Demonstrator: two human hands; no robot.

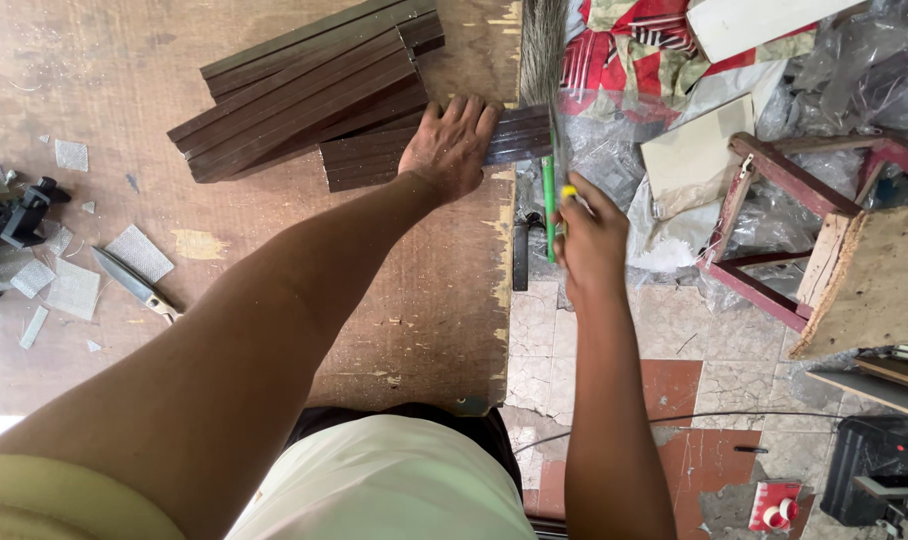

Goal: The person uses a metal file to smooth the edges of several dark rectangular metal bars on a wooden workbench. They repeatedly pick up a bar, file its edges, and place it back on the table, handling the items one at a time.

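My left hand (452, 143) lies flat on a dark brown wooden strip (519, 135) that sticks out past the right edge of the worn wooden table (274, 300). My right hand (591, 235) grips a saw with a green and yellow handle (551, 195); its blade (544, 50) stands upright against the overhanging end of the strip. A stack of several similar dark brown strips (304, 90) rests on the table just behind my left hand.
A knife (134, 283), grey sandpaper scraps (139, 252) and a black tool (14, 220) lie at the table's left. A reddish wooden stool frame (774, 220), plastic sheeting and a black power tool (879, 470) sit on the tiled floor at right.
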